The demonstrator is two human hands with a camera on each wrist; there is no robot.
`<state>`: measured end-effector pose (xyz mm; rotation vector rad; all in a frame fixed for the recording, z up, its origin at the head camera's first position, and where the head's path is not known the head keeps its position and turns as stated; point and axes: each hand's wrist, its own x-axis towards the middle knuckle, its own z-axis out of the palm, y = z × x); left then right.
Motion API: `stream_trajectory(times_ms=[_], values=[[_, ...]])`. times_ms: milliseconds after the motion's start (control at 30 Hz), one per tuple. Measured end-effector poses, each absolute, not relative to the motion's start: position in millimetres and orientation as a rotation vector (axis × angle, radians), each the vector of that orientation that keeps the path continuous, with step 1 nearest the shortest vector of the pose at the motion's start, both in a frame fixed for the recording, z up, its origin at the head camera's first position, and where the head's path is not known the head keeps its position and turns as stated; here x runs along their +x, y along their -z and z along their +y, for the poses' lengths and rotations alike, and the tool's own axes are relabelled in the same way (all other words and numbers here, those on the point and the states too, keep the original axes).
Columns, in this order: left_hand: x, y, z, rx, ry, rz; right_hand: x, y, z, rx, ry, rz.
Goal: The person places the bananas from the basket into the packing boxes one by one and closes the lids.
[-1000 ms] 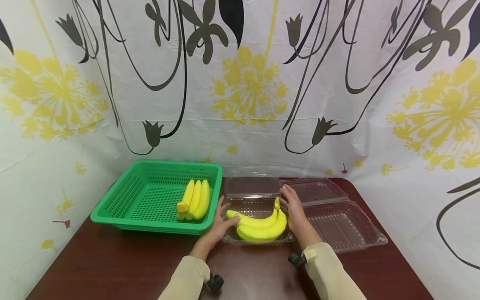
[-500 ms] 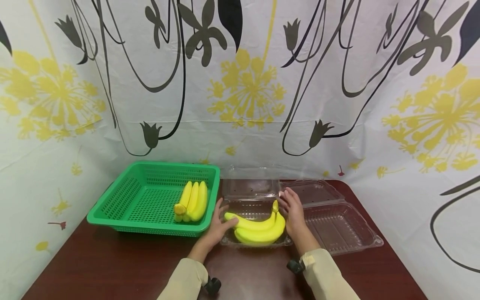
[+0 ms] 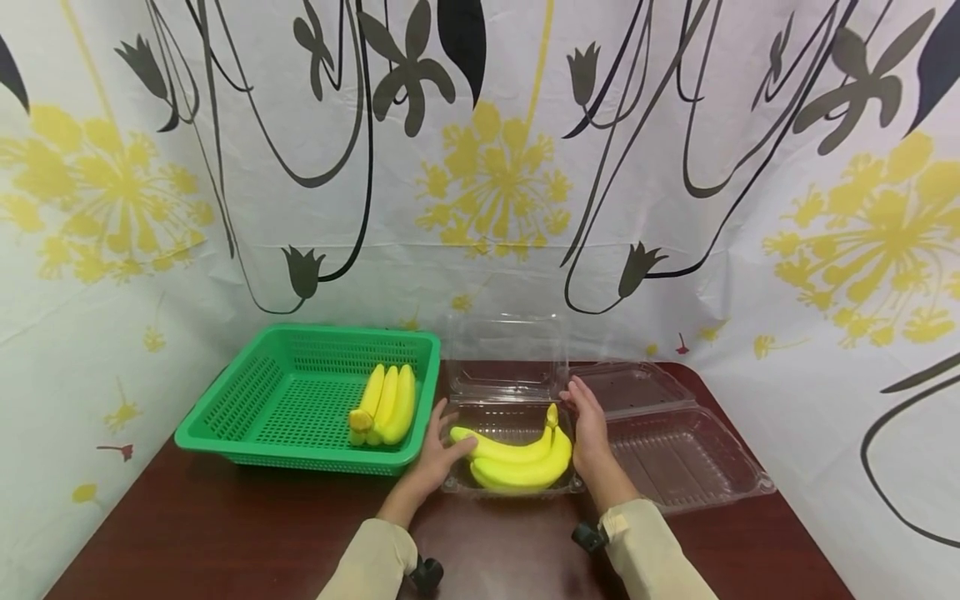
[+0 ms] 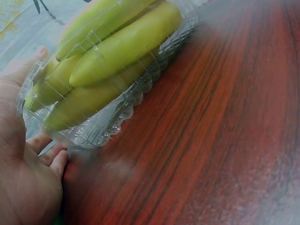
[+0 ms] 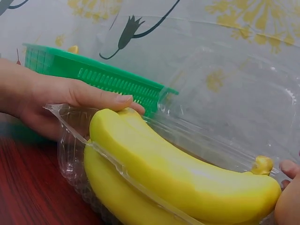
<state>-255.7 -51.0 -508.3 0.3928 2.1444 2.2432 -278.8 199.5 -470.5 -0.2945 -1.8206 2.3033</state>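
Observation:
A yellow banana bunch (image 3: 521, 462) lies in a clear plastic clamshell box (image 3: 491, 412), its stem at the back right. The lid (image 3: 508, 354) stands raised behind the box, at its hinge. At the left end is my left hand (image 3: 432, 454), its thumb reaching over the rim to the banana tips and its other fingers spread along the outside. In the left wrist view, those fingertips show low beside the ribbed wall (image 4: 126, 110). My right hand (image 3: 591, 429) rests along the right side, fingers extended toward the hinge corner near the stem (image 5: 263, 165).
A green basket (image 3: 300, 462) stands on the left with another banana bunch (image 3: 386, 404) inside. To the right, a second clear clamshell box (image 3: 678, 454) lies with its lid (image 3: 626, 387) folded back. A patterned cloth (image 3: 495, 283) hangs behind the dark red table (image 3: 247, 533).
The lid of the box with the bananas has swung up from lying back on the table to nearly upright. Both hands have stayed at the sides of the box.

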Motion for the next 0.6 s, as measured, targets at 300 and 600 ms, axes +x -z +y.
stream_trajectory(times_ms=[300, 600], values=[[-260, 520, -53, 0.336, -2.249, 2.183, -281, 475, 197, -0.261, -2.22, -1.829], [-244, 514, -58, 0.229, -2.114, 2.312, -280, 472, 197, -0.209, -2.194, -1.785]])
